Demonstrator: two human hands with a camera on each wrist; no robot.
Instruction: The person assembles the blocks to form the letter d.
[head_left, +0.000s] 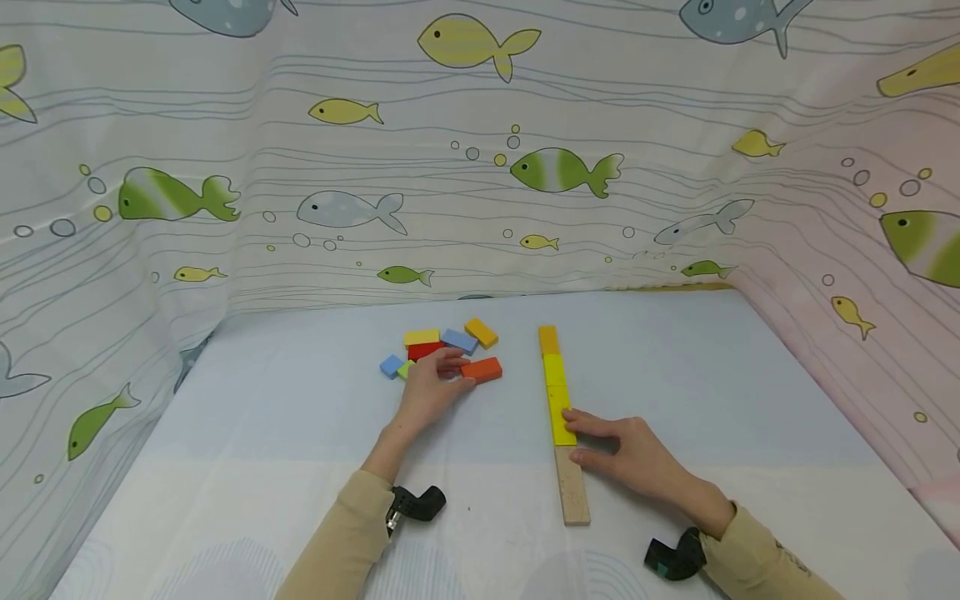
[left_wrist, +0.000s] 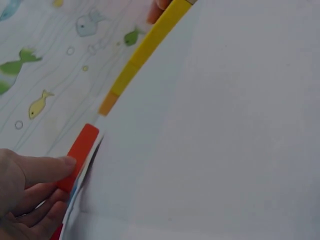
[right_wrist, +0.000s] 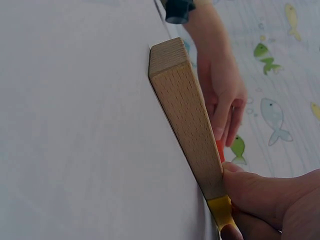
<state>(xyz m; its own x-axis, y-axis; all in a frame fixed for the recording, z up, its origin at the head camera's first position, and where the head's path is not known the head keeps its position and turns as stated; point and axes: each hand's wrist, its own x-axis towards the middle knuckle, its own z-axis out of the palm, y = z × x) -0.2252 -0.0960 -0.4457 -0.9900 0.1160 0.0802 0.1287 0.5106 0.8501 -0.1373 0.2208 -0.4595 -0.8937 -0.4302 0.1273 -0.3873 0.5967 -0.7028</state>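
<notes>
In the head view my left hand (head_left: 429,385) pinches the left end of an orange-red block (head_left: 483,370) between thumb and fingers. The left wrist view shows the thumb on one side of that orange-red block (left_wrist: 82,155). My right hand (head_left: 633,454) is at the right side of a straight row of blocks. Its fingertips touch a yellow block (head_left: 562,425), and the thumb lies against a plain wooden block (head_left: 573,500) at the near end. A second yellow block (head_left: 555,371) and an amber block (head_left: 549,340) continue the row away from me.
Around my left hand lie a pale yellow block (head_left: 422,337), a red block (head_left: 423,351), a blue block (head_left: 459,341), an amber block (head_left: 482,332), a small blue block (head_left: 392,367) and a partly hidden green block (head_left: 405,370). A fish-patterned curtain (head_left: 465,167) surrounds the white table (head_left: 300,433).
</notes>
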